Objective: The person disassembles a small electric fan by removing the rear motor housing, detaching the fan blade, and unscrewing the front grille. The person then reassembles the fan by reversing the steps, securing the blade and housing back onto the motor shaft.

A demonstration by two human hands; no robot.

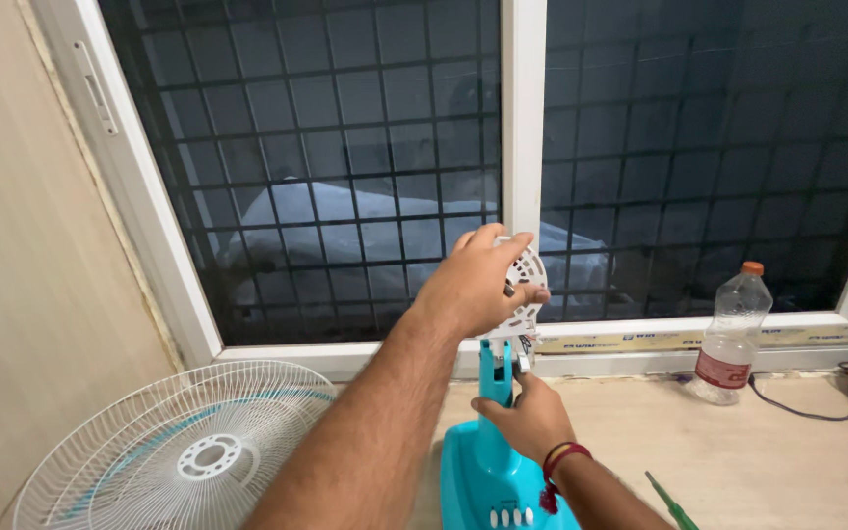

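Open counter (797,461) lies right of the fan base (488,481). Fan grille (184,451) blocks the left; plastic bottle (733,334) and window frame (522,118) crowd behind.

plastic bottle (733,336) standing on the counter by the window sill, right side, clear with orange cap | label (716,370) wrapping its lower body, reddish band | printed tape strip (684,341) lying along the sill, yellowish
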